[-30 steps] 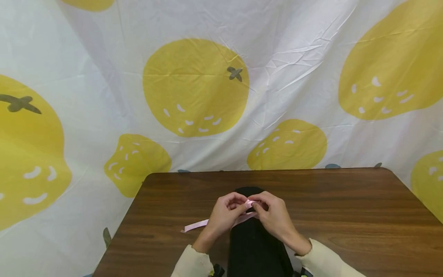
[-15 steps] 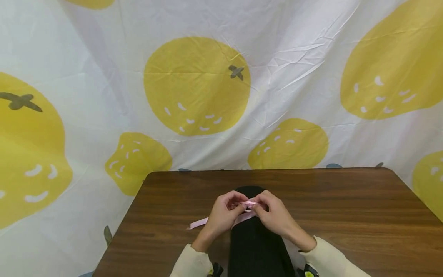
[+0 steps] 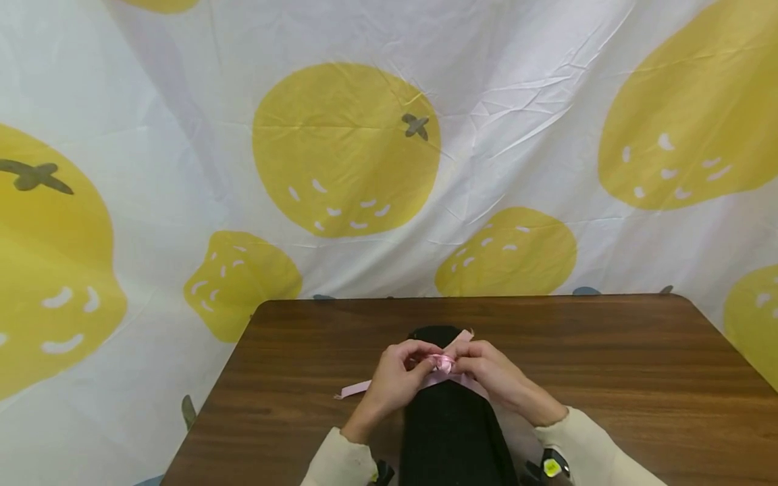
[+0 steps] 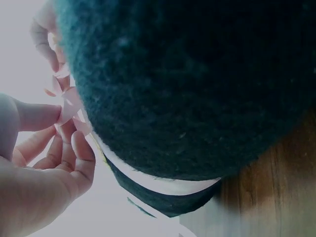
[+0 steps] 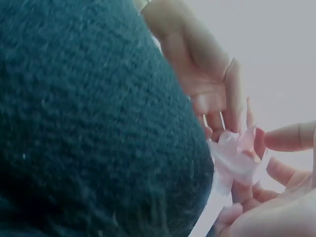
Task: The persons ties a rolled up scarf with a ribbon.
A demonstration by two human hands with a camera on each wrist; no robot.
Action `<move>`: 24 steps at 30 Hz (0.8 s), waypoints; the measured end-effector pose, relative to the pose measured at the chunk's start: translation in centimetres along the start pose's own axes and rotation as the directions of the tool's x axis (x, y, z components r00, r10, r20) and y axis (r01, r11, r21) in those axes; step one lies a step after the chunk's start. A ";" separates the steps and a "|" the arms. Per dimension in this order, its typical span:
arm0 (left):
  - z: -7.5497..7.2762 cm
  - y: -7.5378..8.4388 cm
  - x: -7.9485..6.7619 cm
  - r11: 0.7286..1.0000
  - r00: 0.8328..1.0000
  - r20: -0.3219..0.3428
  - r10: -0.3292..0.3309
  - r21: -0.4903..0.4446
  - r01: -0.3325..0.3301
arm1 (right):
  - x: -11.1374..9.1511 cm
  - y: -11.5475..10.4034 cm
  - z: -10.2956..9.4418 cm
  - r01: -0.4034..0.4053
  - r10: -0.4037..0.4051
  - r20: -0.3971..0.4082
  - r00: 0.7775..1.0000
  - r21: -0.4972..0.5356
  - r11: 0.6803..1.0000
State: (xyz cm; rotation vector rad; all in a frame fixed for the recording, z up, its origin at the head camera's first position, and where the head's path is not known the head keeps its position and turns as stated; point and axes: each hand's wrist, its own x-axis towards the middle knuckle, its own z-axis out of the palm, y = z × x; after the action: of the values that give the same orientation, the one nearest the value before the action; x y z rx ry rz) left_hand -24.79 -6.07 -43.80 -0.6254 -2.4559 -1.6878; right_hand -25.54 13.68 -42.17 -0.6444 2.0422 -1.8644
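Left hand [image 3: 394, 375] and right hand [image 3: 500, 375] pinch the ribbon [image 3: 446, 365] round the black form [image 3: 448, 432], probably to stop the ribbon's folds slipping.

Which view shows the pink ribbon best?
The head view: it takes in the pink ribbon's bunched middle and two ends. Right wrist shows the bunched part larger; left wrist shows it washed out and partly hidden.

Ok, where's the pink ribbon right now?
In the head view, the pink ribbon is bunched low and just right of centre, held between the left hand and right hand, near the far end of the black fuzzy form.
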 end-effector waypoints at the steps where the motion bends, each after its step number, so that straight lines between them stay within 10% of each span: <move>1: 0.0 0.0 0.0 1.000 1.000 0.003 -0.005 -0.001 0.005 | 0.0 0.1 -0.1 0.011 -0.011 0.012 1.000 0.006 1.000; 19: -0.7 2.7 -0.8 0.995 0.994 0.064 -0.091 -0.028 0.093 | 0.2 1.7 -0.2 0.154 -0.154 -0.006 0.988 -0.006 0.988; 24: -0.5 0.8 -0.4 0.994 0.992 0.070 -0.101 -0.033 0.104 | 0.3 1.9 0.0 0.168 -0.168 -0.020 0.986 0.002 0.986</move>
State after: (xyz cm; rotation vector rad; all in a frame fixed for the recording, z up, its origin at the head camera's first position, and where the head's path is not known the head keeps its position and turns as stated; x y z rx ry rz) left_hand -24.17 -6.36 -43.06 -0.5803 -2.5513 -1.7803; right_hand -26.01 13.62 -44.01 -0.8243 2.0523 -1.9730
